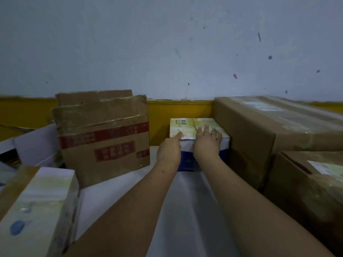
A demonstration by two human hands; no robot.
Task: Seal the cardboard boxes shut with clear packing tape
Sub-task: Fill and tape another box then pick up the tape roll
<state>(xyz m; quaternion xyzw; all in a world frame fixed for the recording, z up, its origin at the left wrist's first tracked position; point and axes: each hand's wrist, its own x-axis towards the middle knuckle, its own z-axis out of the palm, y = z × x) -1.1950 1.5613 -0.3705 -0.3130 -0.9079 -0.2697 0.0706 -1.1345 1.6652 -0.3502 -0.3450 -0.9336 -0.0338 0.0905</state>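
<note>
A small box (187, 125) with a yellowish top and a white-and-blue front stands against the wall at the far middle of the white table (185, 210). Both my arms reach out to it. My left hand (169, 149) is at its front left edge, with one finger stretched onto the top. My right hand (207, 140) lies flat on the top, fingers straight and spread, a ring on one finger. No tape roll is in view.
A worn brown carton (104, 136) with red printed tape stands left of the small box. Two large taped brown cartons (263, 123) (306, 191) crowd the right side. A pale printed box (37, 206) lies at the near left, with white card sheets (35, 145) behind it.
</note>
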